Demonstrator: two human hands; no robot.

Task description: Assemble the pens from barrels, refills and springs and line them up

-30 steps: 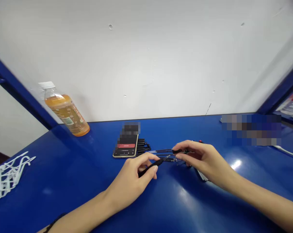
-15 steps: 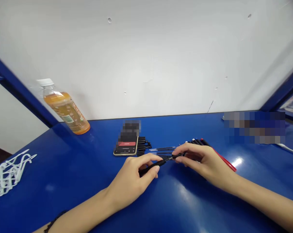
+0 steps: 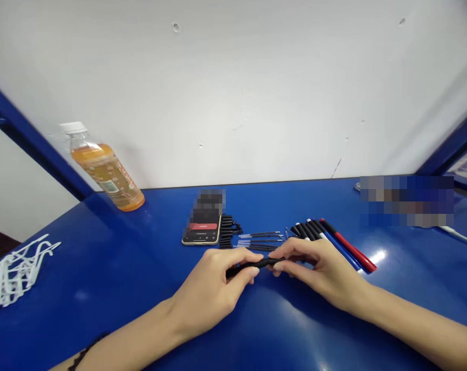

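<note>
A slim black pen (image 3: 262,263) lies level between my two hands, just above the table. My left hand (image 3: 217,275) pinches its left part between thumb and fingers. At the pen's right end, the thumb and fingertips of my right hand (image 3: 320,263) close on it and partly hide that end. Behind the hands lie several thin pen refills (image 3: 259,241) with dark and pale bluish sections. Several short black pen parts (image 3: 226,226) stand in a row to their left. On the right are pen barrels, among them a red one (image 3: 353,248) and a blue one (image 3: 344,252).
A phone (image 3: 200,232) with a lit screen lies behind my left hand. A bottle of orange drink (image 3: 107,172) stands at the back left. White plastic hooks (image 3: 19,273) are piled at the left edge. A white cable (image 3: 461,235) runs along the right, beside a blurred patch.
The black piece in my right hand has moved left onto the pen in my left hand; the thin grey length between them is covered now. My right hand sits slightly lower.
</note>
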